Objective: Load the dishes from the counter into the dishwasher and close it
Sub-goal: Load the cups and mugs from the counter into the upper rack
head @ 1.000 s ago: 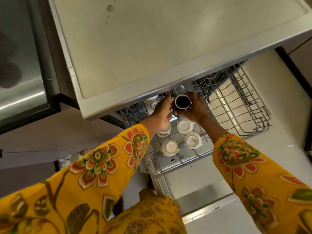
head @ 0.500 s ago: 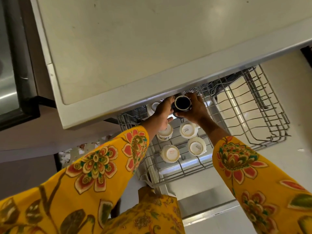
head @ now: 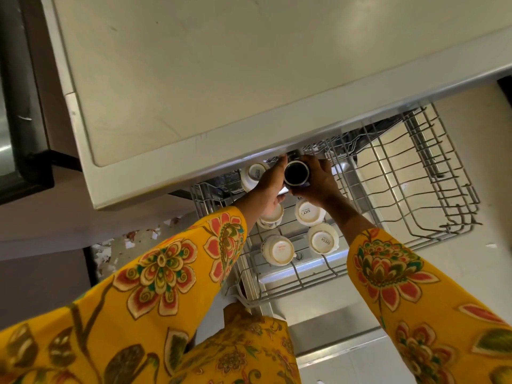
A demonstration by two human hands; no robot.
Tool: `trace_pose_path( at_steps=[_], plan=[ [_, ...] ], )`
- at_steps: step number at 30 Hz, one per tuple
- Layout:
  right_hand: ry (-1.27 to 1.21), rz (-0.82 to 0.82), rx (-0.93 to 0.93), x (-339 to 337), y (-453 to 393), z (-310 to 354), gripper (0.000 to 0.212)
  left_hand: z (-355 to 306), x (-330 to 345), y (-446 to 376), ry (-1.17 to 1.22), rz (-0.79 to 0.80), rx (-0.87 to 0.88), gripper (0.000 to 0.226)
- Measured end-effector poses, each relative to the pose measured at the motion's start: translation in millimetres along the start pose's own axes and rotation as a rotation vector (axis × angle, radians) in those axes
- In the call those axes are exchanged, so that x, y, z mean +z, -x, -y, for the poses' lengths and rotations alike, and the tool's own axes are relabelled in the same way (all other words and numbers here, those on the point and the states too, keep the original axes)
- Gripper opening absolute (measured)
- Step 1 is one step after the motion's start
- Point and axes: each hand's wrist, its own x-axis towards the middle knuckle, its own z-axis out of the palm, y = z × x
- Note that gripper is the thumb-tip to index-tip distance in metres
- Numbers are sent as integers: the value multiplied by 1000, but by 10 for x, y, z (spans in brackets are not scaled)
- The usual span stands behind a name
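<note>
A dark mug (head: 296, 173) with a pale rim stands upside down over the pulled-out upper rack (head: 432, 187) of the dishwasher, just under the counter's front edge. My right hand (head: 318, 180) grips its right side. My left hand (head: 271, 187) touches its left side with fingers reaching up along it. Several white cups sit upside down in the rack: one (head: 253, 176) left of my left hand, one (head: 309, 212) below the mug, two (head: 322, 239) (head: 278, 250) nearer me, and one (head: 273, 217) partly hidden under my left wrist.
The pale counter top (head: 221, 65) overhangs the rack's back part. The rack's right half holds only bare wire tines. The open dishwasher door (head: 329, 325) lies below it near my body. A dark appliance (head: 19, 106) stands at the left.
The view has shifted a little, so counter and rack sit lower and further right. Both hands stay on the dark mug at the same spot in the rack.
</note>
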Motion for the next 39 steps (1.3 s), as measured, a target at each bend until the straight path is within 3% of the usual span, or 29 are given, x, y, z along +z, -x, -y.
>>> trace_pose_path(
  at_steps=[8,18,27,31,39],
  plan=[
    [13,-27,-18,-97,121,-3,78,-7,15,85,11,-21,1,62],
    [-178,-108,106,-131,209,136,42,22,-135,296,67,0,37,61],
    [-230,-105,173,38,505,499,34,106,-353,609,148,-43,97,57],
    [-244,-31,169,233,686,840,34,170,-620,831,201,-49,146,48],
    [-205,144,-11,735,1109,1651,30,317,-1451,1316,391,-129,192,61]
  ],
)
